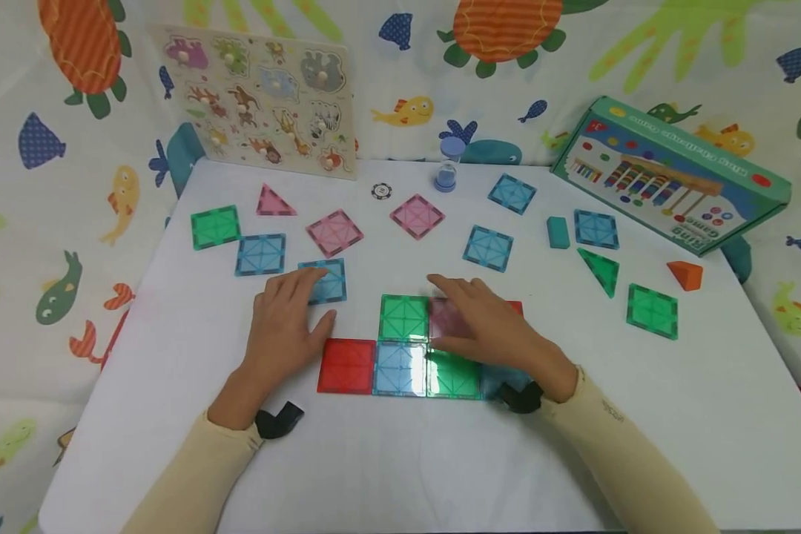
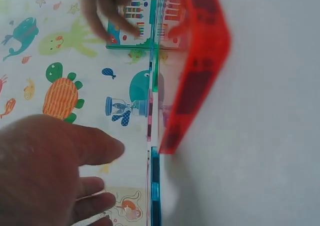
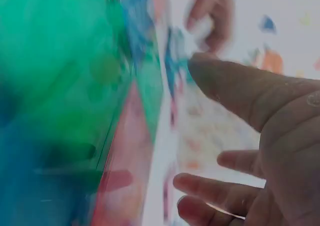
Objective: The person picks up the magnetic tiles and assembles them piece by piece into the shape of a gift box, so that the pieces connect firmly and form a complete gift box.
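Translucent and blue, the square tile [image 1: 335, 281] lies partly beneath the fingertips of my left hand [image 1: 284, 320], which is loosely spread and grips nothing; I can't tell whether it touches. Over the tile block [image 1: 400, 368], my right hand [image 1: 490, 326] is relaxed and unloaded too. I'd call this step arranging that block; next calls for pinching the square tile and sliding it rightward, my thumb kept aside. Beyond the left grip stand a puzzle board [image 1: 267, 100] and hourglass [image 1: 447, 172].
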The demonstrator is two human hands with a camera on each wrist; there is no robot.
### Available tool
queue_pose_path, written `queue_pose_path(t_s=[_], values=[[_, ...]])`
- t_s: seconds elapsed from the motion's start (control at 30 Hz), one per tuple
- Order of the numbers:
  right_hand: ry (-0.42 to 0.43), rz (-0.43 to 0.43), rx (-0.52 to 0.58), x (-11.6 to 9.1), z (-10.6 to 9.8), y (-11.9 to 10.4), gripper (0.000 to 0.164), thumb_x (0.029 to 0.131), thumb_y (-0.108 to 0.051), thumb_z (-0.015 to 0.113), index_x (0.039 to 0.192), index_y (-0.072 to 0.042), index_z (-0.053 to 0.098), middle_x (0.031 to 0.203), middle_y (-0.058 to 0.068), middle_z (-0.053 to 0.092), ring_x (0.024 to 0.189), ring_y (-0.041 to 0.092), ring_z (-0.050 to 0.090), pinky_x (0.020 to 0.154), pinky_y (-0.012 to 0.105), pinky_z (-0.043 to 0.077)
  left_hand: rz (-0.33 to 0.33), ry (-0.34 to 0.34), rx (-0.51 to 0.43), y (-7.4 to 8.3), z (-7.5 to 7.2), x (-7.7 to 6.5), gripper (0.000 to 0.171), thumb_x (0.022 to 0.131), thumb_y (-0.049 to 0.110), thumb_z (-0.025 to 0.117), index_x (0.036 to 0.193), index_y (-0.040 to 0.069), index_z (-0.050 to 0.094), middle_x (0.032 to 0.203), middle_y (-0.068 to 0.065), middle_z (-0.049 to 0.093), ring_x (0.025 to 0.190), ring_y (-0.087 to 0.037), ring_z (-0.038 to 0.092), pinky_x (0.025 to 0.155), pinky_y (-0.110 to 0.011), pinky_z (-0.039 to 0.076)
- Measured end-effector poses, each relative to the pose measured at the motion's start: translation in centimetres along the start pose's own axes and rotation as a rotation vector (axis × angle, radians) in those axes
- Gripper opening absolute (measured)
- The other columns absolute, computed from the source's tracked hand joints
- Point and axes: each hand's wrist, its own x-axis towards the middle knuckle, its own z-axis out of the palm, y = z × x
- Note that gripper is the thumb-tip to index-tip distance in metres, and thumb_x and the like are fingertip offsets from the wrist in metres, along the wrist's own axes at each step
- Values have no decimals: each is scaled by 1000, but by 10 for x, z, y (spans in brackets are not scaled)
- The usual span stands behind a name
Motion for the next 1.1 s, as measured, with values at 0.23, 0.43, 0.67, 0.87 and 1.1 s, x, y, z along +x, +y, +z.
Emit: queue_pose_path(t_s=[0.23,0.43,0.67,0.87,1.1], values=[[40,149,29,-67,-5,49,119,54,-68,77,151,-30,18,150,-2,29,119,17,33,79,37,52,-21,-135,66,-8,1,-1,76,81,43,69,144,14,39,148,-8,35,131,-33,30,92,-54,31],[10,72,-16,-72,-3,55,126,49,-75,74,151,-31,15,154,0,18,121,17,31,81,36,50,23,-211,85,-11,-2,-4,79,79,52,67,144,15,41,149,-5,36,134,-33,29,95,-56,28],[0,84,-30,-74,-2,55,127,49,-75,74,152,-30,14,154,2,18,121,19,31,80,36,51,116,-266,59,-6,-4,-3,75,78,53,69,141,20,46,145,-1,41,132,-25,34,96,-53,30],[-6,80,-21,-75,-1,57,127,51,-73,75,152,-28,14,155,4,17,121,21,31,79,37,52,182,-344,42,3,-6,-4,73,75,53,72,138,23,50,141,0,45,129,-24,37,95,-53,34],[-23,83,-32,-79,0,58,131,47,-75,74,152,-28,13,156,5,14,118,22,31,78,37,50,292,-399,-31,10,-4,-7,79,67,62,74,134,26,53,140,4,44,128,-21,36,95,-49,34]])
